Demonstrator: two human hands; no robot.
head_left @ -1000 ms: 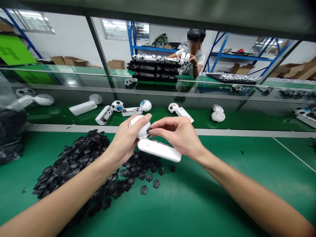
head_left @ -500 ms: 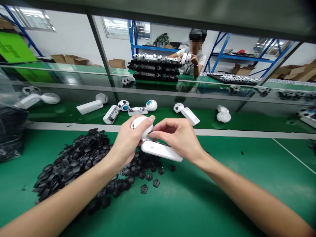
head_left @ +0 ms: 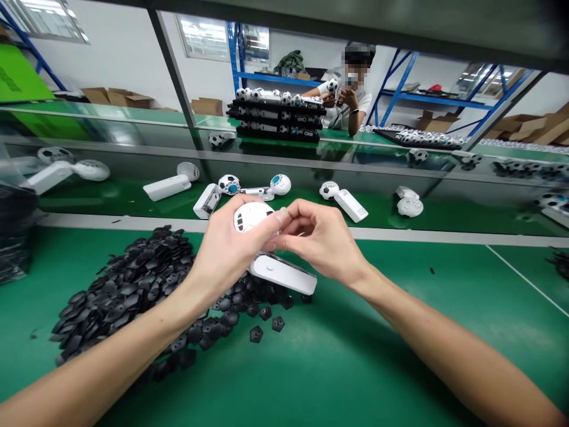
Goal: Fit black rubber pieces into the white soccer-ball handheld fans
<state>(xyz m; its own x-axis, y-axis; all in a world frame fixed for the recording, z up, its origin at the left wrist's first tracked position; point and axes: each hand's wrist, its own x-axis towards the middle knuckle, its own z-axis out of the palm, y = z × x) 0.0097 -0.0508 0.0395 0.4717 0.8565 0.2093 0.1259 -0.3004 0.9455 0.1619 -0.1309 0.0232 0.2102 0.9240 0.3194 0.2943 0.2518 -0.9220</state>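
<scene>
A white device with a ball-shaped head (head_left: 252, 217) and an oblong white body (head_left: 284, 274) is held above the bench. My left hand (head_left: 226, 240) is closed around the head, its thumb lying across the front. The body slants down to the right beneath my fingers. My right hand (head_left: 322, 242) pinches at the right side of the head, fingertips close to my left thumb; what lies between them is hidden. Below and to the left spreads a heap of black pentagon pieces (head_left: 133, 290), with a few loose ones (head_left: 278, 323) at its right edge.
Similar white devices (head_left: 351, 204) with football-patterned heads lie along the green strip behind a pale ledge (head_left: 400, 238). Stacked black trays (head_left: 278, 127) stand farther back, where another person (head_left: 355, 95) handles a device. A dark plastic bag (head_left: 15, 231) sits at the left.
The held device has turned, so more of the head's face shows and its body has shifted slightly left. My right fingertips stay at the head. The person opposite has raised a device.
</scene>
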